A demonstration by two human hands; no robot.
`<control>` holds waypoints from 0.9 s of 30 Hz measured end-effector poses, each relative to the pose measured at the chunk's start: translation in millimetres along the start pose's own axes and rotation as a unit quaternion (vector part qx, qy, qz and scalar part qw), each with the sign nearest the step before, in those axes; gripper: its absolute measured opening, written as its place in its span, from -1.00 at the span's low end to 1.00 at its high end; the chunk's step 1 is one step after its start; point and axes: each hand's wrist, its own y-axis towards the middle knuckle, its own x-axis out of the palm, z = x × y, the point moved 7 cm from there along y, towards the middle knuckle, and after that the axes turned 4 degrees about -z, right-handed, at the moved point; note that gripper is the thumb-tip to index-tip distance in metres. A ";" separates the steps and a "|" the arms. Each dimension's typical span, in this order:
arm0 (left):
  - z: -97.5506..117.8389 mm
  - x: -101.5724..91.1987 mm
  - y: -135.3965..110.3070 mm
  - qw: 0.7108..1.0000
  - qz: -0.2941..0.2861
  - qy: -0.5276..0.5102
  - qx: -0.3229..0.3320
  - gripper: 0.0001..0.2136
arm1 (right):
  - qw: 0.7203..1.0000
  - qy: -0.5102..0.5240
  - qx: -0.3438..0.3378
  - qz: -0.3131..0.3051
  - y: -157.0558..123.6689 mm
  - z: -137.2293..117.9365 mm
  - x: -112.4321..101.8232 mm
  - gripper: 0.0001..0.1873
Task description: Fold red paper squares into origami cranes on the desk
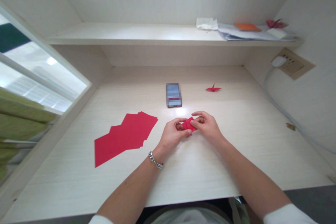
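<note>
A small folded piece of red paper [188, 124] is held between my two hands above the desk. My left hand [175, 129] pinches its left side, thumb in front, with a metal chain bracelet [155, 160] on that wrist. On the paper's right side, my right hand [206, 123] grips the edge between thumb and fingers. Parts of the fingers and the paper's underside are hidden. To the left, several overlapping red paper sheets [126, 134] lie fanned out. A finished red paper crane [213, 89] rests farther back on the right.
Behind my hands lies a phone [173, 95], its screen blurred. The shelf [131, 33] above bears a white tissue [207, 23], papers, an orange sheet [247, 27] and another folded red crane [276, 24]. At right, a white cable [278, 106] runs from a wall socket [294, 63].
</note>
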 end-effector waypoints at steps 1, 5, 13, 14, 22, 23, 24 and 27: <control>-0.7 -0.3 0.6 1.000 0.001 -0.002 0.000 -0.54 | 1.000 0.001 0.004 0.002 0.1 0.7 -0.3 -0.57; -2.4 -4.4 3.0 0.999 0.031 -0.001 0.013 -0.59 | 0.999 0.032 -0.018 0.036 0.2 -1.5 -3.7 -0.59; 3.6 -15.2 1.1 0.992 0.086 0.042 0.084 -0.65 | 0.999 0.022 0.027 -0.019 1.5 5.4 5.2 -0.55; 4.6 -14.9 0.6 0.991 0.080 0.057 0.088 -0.66 | 0.999 0.011 0.030 -0.030 1.5 6.7 6.5 -0.61; 6.5 -16.1 1.5 0.990 0.075 0.081 0.089 -0.68 | 1.000 0.017 0.013 0.010 0.8 6.5 2.4 -0.74; 6.2 -17.1 1.8 0.990 0.078 0.079 0.087 -0.68 | 0.999 0.032 0.019 0.006 0.4 6.7 3.2 -0.73; 6.0 -18.1 2.0 0.990 0.080 0.078 0.087 -0.68 | 0.999 0.041 0.025 0.001 0.0 6.7 4.2 -0.72; 6.7 -20.2 2.0 0.990 0.076 0.081 0.091 -0.70 | 0.998 0.055 0.032 -0.013 -0.9 5.4 6.4 -0.71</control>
